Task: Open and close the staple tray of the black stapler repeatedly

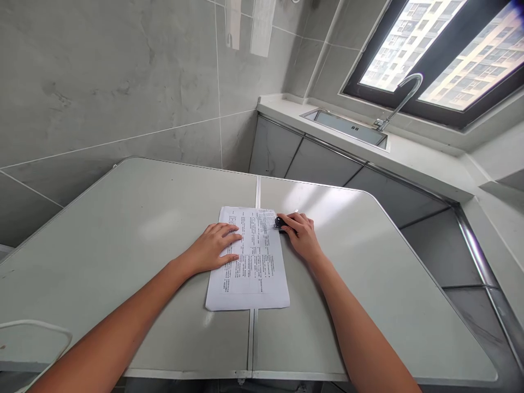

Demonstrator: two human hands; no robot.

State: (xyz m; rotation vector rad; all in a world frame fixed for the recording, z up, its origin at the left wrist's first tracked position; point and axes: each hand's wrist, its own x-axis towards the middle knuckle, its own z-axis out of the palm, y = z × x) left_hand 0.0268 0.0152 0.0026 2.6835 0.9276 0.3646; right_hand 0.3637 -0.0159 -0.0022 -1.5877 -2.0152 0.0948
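Note:
Printed paper sheets (254, 284) lie on the table, the text turned sideways to me. My left hand (215, 244) rests flat on their left side, fingers spread. At the upper right edge of the paper, my right hand (301, 234) is closed around a small black stapler (279, 222). The stapler's front end overlaps the paper's edge; most of its body is hidden under my fingers. Whether the sheets are one or a thin stack is hard to make out.
The pale folding table (164, 202) has a metal seam down its middle, under the paper. A white cable (41, 323) curves over its lower left. Beyond stand a counter with a sink (347, 128), a tap (403, 101) and a window. A tiled wall rises behind.

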